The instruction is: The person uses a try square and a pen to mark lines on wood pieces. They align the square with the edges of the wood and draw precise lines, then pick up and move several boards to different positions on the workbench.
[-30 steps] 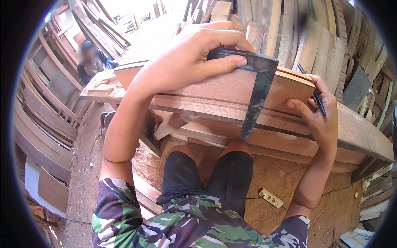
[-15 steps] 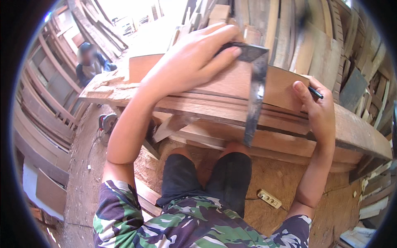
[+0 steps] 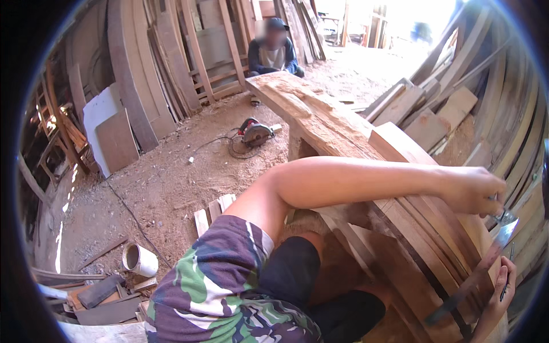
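My left hand [image 3: 473,190] is closed on the stock of a metal try square [image 3: 477,284], whose long blade slants across the board and past its near edge. Beneath it lies a smooth wooden board [image 3: 404,146] on a thick, rough wooden bench [image 3: 304,98]. At the lower right, my right hand [image 3: 500,290] is next to the board by the blade, with a dark pen [image 3: 504,293] between its fingers. That hand is partly cut by the dark rim of the picture.
A circular saw [image 3: 255,132] with its cord lies on the sawdust-covered floor. Beyond the bench's far end crouches another person [image 3: 273,48]. Planks [image 3: 400,108] are stacked at the right, and a white bucket [image 3: 140,259] lies near scrap wood at lower left.
The view has swung left, so the bench, the board and both my hands now appear farther right. The left hand still grips the try square, and the pen stays in the right hand.
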The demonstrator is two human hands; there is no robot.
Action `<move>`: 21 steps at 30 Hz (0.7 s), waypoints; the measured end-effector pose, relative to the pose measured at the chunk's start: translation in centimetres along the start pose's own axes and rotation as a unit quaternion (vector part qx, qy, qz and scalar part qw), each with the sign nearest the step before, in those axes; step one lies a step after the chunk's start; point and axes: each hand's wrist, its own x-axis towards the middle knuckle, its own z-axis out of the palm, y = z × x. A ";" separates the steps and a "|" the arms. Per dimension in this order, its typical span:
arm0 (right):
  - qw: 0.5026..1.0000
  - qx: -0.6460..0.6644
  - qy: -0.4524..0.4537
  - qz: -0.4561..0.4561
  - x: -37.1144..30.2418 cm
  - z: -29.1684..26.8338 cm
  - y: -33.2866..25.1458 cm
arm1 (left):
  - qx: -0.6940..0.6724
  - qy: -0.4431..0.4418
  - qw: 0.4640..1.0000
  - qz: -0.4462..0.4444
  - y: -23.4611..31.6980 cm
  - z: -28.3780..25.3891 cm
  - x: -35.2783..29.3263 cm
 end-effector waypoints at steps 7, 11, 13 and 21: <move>0.980 0.052 0.019 0.190 -0.5 0.7 -6.2 | -0.272 0.076 0.954 -0.095 0.0 -1.0 0.8; 0.958 0.197 0.014 0.209 1.2 -0.7 -6.9 | -0.285 0.093 0.947 -0.118 1.1 -2.4 -1.7; 0.900 0.319 0.132 0.266 0.4 -2.3 -5.1 | -0.391 0.122 0.896 -0.172 0.9 -1.9 -2.3; 0.813 0.268 0.247 0.453 -3.9 -3.9 -10.7 | 0.187 -0.040 0.981 -0.030 5.0 -1.0 -5.7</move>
